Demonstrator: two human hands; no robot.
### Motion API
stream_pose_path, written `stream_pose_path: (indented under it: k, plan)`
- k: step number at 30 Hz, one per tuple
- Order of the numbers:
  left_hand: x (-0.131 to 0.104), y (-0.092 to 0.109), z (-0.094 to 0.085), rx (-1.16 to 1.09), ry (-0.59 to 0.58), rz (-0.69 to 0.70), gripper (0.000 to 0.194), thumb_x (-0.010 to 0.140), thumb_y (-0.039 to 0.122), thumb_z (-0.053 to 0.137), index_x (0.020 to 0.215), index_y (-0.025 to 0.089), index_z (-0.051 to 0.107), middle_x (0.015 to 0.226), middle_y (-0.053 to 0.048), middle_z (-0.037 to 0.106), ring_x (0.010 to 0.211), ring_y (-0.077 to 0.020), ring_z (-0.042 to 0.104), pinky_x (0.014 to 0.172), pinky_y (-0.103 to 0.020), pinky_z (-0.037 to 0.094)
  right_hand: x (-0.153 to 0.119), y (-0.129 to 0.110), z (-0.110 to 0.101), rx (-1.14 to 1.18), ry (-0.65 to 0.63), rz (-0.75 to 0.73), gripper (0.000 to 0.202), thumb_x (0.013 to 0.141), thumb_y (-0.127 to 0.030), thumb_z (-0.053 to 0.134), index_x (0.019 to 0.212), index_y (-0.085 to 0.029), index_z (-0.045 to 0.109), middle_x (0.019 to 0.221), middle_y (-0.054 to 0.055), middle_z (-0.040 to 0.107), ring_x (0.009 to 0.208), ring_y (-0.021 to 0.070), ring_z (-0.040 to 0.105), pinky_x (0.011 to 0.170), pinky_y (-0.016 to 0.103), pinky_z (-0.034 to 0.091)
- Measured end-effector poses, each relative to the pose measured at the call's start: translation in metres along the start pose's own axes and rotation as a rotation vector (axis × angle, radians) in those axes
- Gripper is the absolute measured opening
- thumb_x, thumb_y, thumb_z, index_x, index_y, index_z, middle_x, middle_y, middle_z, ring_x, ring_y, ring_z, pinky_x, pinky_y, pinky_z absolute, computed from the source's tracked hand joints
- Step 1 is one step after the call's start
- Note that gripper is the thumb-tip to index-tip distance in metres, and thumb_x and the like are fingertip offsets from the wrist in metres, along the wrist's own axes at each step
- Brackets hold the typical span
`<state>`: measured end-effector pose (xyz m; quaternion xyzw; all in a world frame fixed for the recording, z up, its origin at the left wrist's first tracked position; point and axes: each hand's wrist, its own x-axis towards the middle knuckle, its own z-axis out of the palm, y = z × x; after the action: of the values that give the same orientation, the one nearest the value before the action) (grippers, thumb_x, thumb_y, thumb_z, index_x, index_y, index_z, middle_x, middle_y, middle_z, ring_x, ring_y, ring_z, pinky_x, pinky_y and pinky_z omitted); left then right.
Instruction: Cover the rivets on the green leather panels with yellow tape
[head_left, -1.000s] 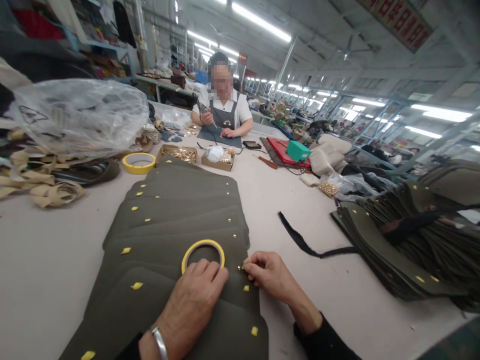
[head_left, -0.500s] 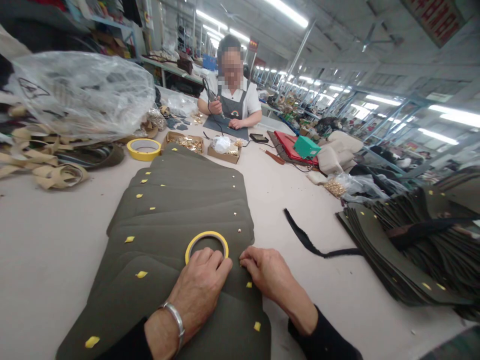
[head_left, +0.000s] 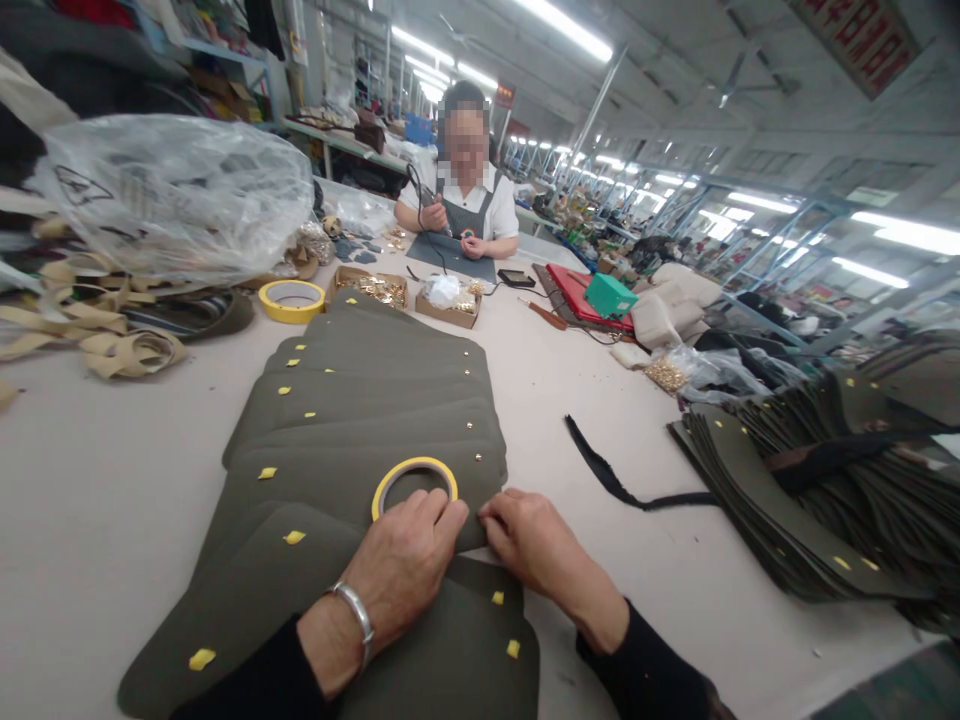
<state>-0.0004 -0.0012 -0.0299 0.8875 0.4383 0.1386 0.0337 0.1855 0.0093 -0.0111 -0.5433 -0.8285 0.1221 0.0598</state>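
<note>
My left hand [head_left: 412,550], with a silver bangle at its wrist, is closed over the near rim of a roll of yellow tape [head_left: 382,490]. The roll is tilted up above overlapping dark olive fabric panels [head_left: 360,440]. Close by on the right, my right hand [head_left: 536,535] has thumb and fingers pinched together at a panel's right edge. What lies between those fingertips is too small and hidden to make out. Yellow tape bits [head_left: 294,538] dot the panels' left side, and small metal studs [head_left: 469,425] run along the right.
Another yellow tape roll [head_left: 292,300] lies beyond the panels, near boxes of gold-coloured hardware [head_left: 375,287]. To the right are a black strip [head_left: 600,470] and a stack of olive panels [head_left: 750,490]. A co-worker [head_left: 469,205] sits across the table, holding a corded tool.
The panel edge under my hands has shifted upward, showing more of the panel beneath. Both hands stay in nearly the same place. The co-worker's hand has lifted slightly.
</note>
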Motion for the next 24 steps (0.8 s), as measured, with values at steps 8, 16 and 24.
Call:
stream_pose_path:
  k: [8,16,24]
  plan:
    - [-0.006,-0.010,-0.007,-0.099,0.276,0.114,0.020,0.093,0.011,0.039,0.102,0.020,0.055,0.080,-0.003,0.061,0.071,-0.0202,0.057,0.063,-0.032,0.049,0.001,0.000,-0.006,0.249,-0.087,0.208,0.022,0.078,-0.015,0.058,0.057,-0.017,0.066,0.052,-0.001,0.061,0.050,0.0112,0.051,0.050,0.024,0.029]
    - [-0.011,-0.006,-0.011,-0.227,0.418,0.111,0.041,0.100,0.025,0.038,0.140,0.015,0.037,0.114,-0.007,0.070,0.090,-0.0148,0.069,0.076,-0.025,0.055,-0.019,-0.014,-0.013,0.574,0.350,-0.094,0.018,0.086,-0.012,0.055,0.096,-0.017,0.070,0.083,0.004,0.070,0.074,0.0142,0.062,0.071,0.024,0.046]
    - [-0.010,0.002,-0.009,-0.144,0.420,0.092,0.037,0.101,0.027,0.035,0.135,0.014,0.040,0.110,-0.008,0.072,0.079,-0.0166,0.071,0.069,-0.029,0.057,-0.018,-0.022,-0.003,0.389,0.434,-0.346,0.017,0.086,-0.006,0.050,0.089,-0.016,0.063,0.081,0.007,0.068,0.075,0.0172,0.061,0.070,0.028,0.048]
